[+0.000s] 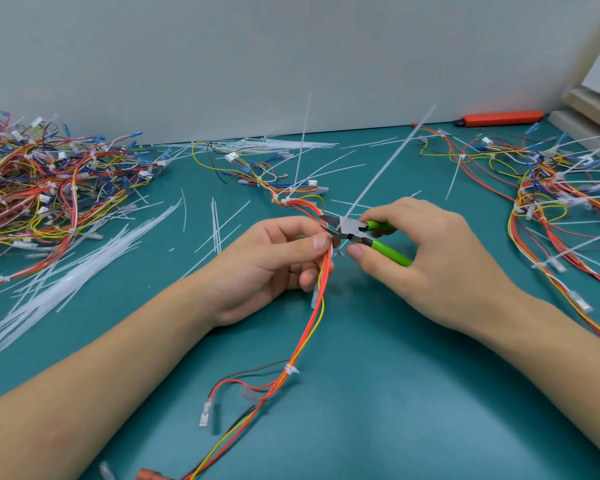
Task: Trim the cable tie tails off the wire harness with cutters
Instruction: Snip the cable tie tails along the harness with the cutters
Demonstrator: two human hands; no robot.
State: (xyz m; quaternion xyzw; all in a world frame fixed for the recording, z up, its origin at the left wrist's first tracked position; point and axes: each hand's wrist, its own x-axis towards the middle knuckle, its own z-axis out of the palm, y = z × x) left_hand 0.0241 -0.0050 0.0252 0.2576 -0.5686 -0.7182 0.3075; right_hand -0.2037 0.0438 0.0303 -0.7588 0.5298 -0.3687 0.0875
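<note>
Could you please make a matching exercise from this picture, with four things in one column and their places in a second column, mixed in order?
Things:
1. cutters
2. wire harness
3. orange-red utility knife
4. big tangle of harnesses

Places:
A. far left of the table
B. held in the left hand
C. at the wall, far right
D. gripped in the right hand

Pairs: 1-D, 2-B, 3-C, 4-A

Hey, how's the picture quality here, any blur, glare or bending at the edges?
Head view: even, soft light, no glare; faint shadows under the left hand and right hand. Wide-angle bending curves the table's far edge. The cutters and wire harness read sharp; the edges look softer.
</note>
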